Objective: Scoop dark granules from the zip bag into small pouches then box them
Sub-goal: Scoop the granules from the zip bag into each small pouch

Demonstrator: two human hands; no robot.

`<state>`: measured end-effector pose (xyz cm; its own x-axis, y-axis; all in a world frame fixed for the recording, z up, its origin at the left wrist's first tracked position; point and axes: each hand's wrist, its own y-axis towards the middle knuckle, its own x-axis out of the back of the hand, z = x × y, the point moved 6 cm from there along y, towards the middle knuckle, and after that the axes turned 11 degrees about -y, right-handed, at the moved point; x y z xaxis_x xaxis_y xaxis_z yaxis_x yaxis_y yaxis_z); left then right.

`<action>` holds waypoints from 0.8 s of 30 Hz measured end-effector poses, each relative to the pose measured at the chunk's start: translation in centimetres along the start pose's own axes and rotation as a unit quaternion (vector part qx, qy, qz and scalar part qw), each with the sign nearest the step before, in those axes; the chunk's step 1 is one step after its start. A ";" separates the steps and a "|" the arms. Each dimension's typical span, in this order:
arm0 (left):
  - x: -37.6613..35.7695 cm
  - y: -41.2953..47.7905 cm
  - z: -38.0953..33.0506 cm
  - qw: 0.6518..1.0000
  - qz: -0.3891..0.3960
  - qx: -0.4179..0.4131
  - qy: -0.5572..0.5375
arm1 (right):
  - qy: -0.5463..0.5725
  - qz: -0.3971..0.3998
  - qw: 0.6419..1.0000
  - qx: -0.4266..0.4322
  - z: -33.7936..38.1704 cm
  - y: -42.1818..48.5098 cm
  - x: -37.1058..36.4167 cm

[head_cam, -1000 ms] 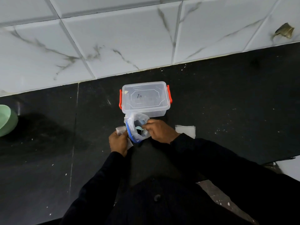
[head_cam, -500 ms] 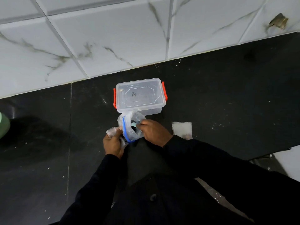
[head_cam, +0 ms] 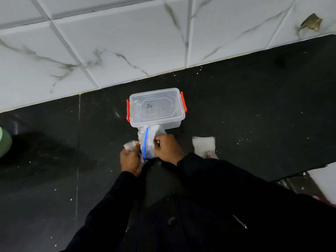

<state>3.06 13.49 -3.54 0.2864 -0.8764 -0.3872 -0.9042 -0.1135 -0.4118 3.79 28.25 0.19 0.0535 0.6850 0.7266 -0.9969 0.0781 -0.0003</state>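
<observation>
A clear zip bag (head_cam: 150,142) with a blue zip strip stands just in front of me, dark granules showing through it. My right hand (head_cam: 168,150) grips its right side near the mouth. My left hand (head_cam: 130,160) holds a small clear pouch (head_cam: 130,144) at the bag's left side and also touches the bag. Behind the bag sits a clear plastic box (head_cam: 156,108) with red side clips, its lid on. A scoop is not visible now.
A small clear pouch with dark granules (head_cam: 204,147) lies flat on the black counter (head_cam: 254,115) to my right. A green bowl edge (head_cam: 4,142) shows at the far left. White marbled wall tiles (head_cam: 127,42) rise behind the box.
The bag's mouth, round and open before, has been pressed nearly flat. The light-coloured scoop seen inside it earlier no longer shows. My right hand moved from inside the mouth to its outer edge.
</observation>
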 end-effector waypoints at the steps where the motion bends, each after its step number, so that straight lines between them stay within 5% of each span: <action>1: 0.1 0.1 0.0 1.000 0.005 0.002 0.012 | 0.005 0.002 1.000 -0.026 -0.3 0.1 -0.1; 9: 1.7 0.8 -0.1 0.998 0.054 0.002 0.023 | 0.225 0.011 0.953 -0.203 -2.3 -0.6 -1.3; 16: 3.0 0.9 -0.5 0.997 0.070 -0.022 0.016 | 0.328 0.069 0.909 -0.250 -2.3 -0.3 -2.0; 24: 9.0 2.3 -5.3 0.988 0.019 -0.141 0.067 | 0.357 0.072 0.898 -0.249 -2.2 -1.4 1.9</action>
<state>1.86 2.90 -3.62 0.2227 -0.9344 -0.2778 -0.9713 -0.1884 -0.1451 5.44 31.05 0.08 0.1268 0.9895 0.0697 -0.8569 0.1446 -0.4948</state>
